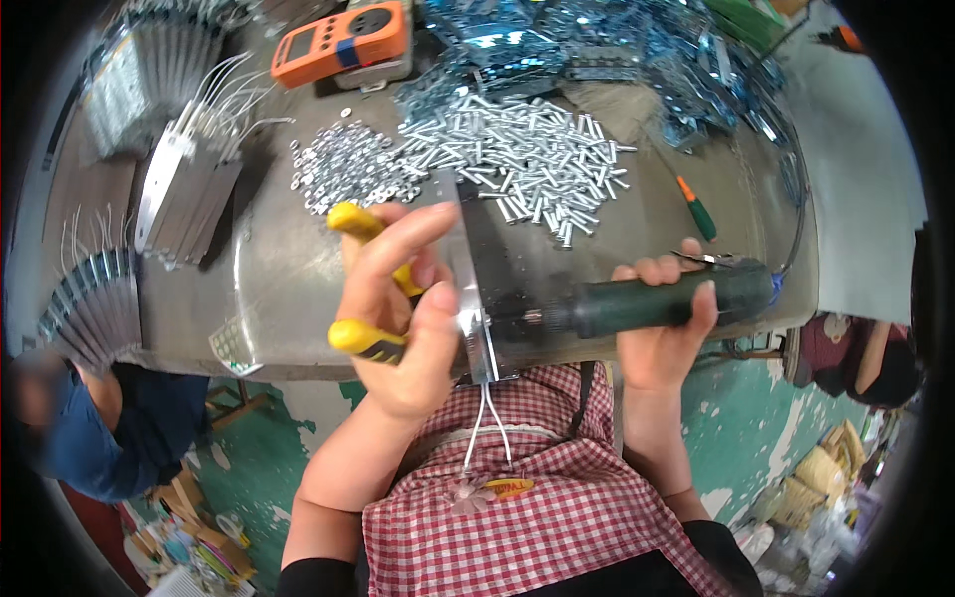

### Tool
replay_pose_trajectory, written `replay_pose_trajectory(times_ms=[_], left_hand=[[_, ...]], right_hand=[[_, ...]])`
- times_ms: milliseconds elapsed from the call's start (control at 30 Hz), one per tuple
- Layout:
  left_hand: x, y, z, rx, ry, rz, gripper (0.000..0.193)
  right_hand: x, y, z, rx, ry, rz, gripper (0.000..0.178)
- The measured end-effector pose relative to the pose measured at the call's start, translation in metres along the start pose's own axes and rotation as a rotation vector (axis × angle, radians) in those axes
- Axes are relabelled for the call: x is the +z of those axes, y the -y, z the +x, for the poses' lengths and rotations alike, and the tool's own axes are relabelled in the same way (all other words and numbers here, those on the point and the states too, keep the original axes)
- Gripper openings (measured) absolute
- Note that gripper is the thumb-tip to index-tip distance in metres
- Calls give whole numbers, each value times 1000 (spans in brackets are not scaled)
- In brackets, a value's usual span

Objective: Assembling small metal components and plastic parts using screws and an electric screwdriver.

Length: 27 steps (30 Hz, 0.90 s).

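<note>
My left hand [418, 363] is closed around pliers [358, 339] with spread yellow-and-black handles; their jaws are hidden. Its thumb and index finger reach to a narrow, shiny metal plate [466, 264], standing lengthwise at the table's near edge. Two white wires [484, 428] run from the plate's near end over the checked apron. My right hand [657, 343] grips a dark green electric screwdriver [637, 305] lying sideways. Its bit points left at the plate's side; whether it touches a screw I cannot tell. Beyond the plate are heaps of silver screws [537, 159] and small nuts [353, 169].
Wired metal plates [189, 189] stand stacked at left, with another fanned row [95, 308] nearer. An orange meter [340, 43] and bluish metal brackets [597, 60] lie at the back. A green-handled screwdriver [698, 211] lies right. Other people [119, 438] sit at both sides.
</note>
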<state>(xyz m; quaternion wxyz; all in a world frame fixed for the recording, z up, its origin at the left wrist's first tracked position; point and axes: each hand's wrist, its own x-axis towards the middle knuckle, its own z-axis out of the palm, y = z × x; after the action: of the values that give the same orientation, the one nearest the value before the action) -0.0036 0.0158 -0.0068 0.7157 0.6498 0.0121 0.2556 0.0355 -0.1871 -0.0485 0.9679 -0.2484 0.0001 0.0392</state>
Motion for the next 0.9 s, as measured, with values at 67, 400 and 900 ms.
replay_pose_trajectory(times_ms=[67, 400, 900], left_hand=[[5, -3, 1, 7, -39, 48, 47], [6, 4, 3, 40, -7, -51, 43], [8, 6, 0, 46, 8, -16, 42]], right_hand=[[4, -5, -1, 13, 16, -15, 46], [1, 16, 6, 8, -76, 5, 39], [10, 11, 15, 58, -211, -60, 38]])
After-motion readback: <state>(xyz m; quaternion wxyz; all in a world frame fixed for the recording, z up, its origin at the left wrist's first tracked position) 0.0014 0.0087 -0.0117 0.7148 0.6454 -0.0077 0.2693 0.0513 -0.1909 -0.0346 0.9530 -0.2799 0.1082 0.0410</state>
